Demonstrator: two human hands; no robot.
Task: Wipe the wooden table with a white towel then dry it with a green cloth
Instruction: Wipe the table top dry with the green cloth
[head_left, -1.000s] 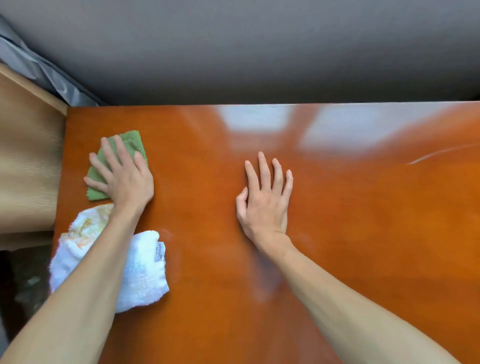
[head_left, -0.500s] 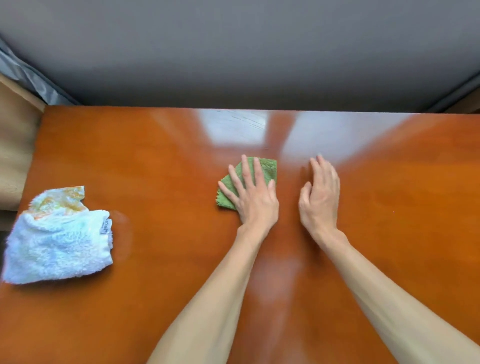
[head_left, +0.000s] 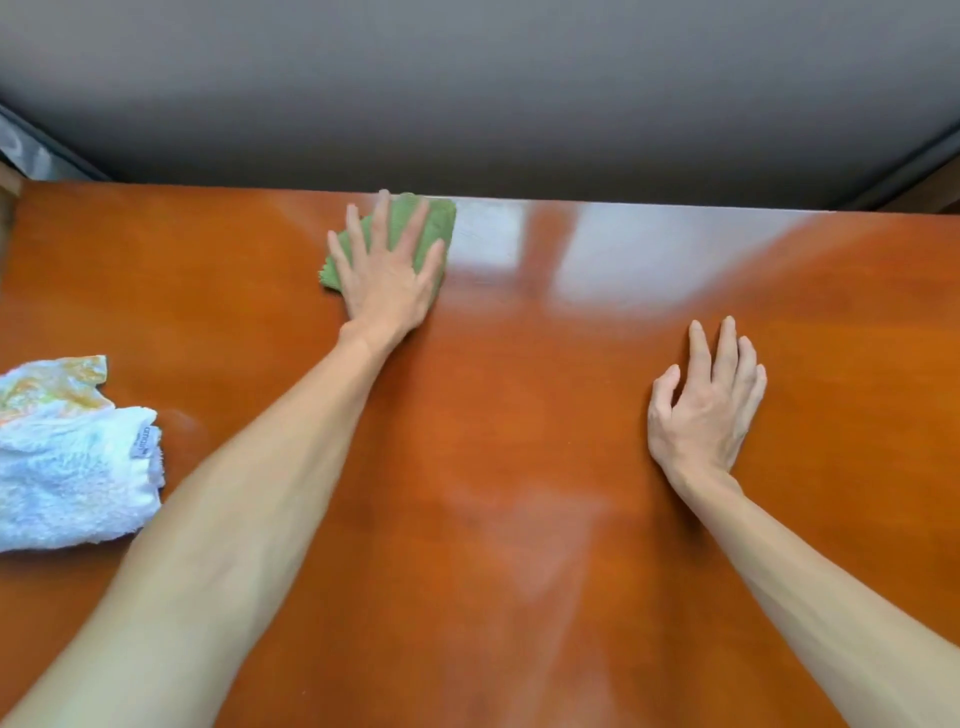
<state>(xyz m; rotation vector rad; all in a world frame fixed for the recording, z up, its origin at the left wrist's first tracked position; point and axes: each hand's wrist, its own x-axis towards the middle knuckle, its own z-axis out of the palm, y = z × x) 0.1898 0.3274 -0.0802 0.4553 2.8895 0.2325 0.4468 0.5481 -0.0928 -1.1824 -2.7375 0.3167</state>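
Green cloth (head_left: 434, 218) under left hand (head_left: 387, 278), fingers splayed flat; right hand (head_left: 704, 410) fingers open on wooden table (head_left: 519, 415).

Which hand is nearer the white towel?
Left. The left hand presses flat on the green cloth at the table's far edge, its forearm passing beside the white towel. The right hand rests on the table, farther right.

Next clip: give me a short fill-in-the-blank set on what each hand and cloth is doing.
1. The left hand presses flat on the ____ cloth.
2. The right hand rests on the table holding ____.
3. The white towel lies crumpled at the table's ____ edge.

Missing words: green; nothing; left
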